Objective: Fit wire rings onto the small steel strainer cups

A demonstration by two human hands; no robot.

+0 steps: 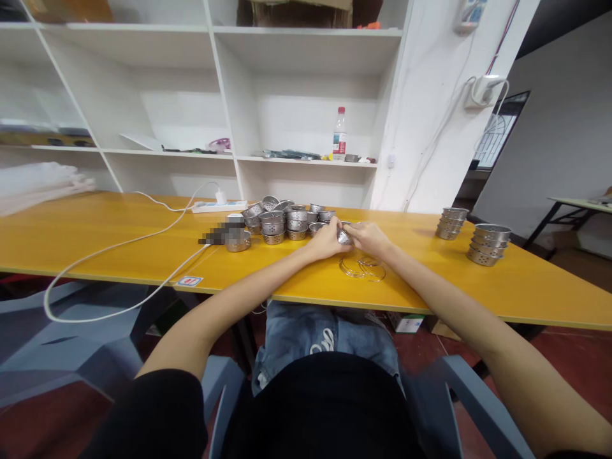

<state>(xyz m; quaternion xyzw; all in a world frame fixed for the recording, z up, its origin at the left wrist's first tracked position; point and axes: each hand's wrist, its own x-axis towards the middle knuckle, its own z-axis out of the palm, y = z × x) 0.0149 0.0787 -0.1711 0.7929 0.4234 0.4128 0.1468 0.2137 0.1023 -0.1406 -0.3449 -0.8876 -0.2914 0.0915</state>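
Both hands meet over the table around a small perforated metal cup. My left hand closes on its left side, and my right hand grips it from the right with the fingers drawn together. Much of the cup is hidden behind the fingers. Just below the hands, several thin metal wire rings lie loose on the tabletop. A heap of similar perforated metal cups, some stacked and some tilted, stands left of my left hand.
On the right of the yellow table are two stacks of metal cups, a nearer stack and a farther stack. A white cable loops off the front edge at left. Behind are a power strip and white shelves with a bottle.
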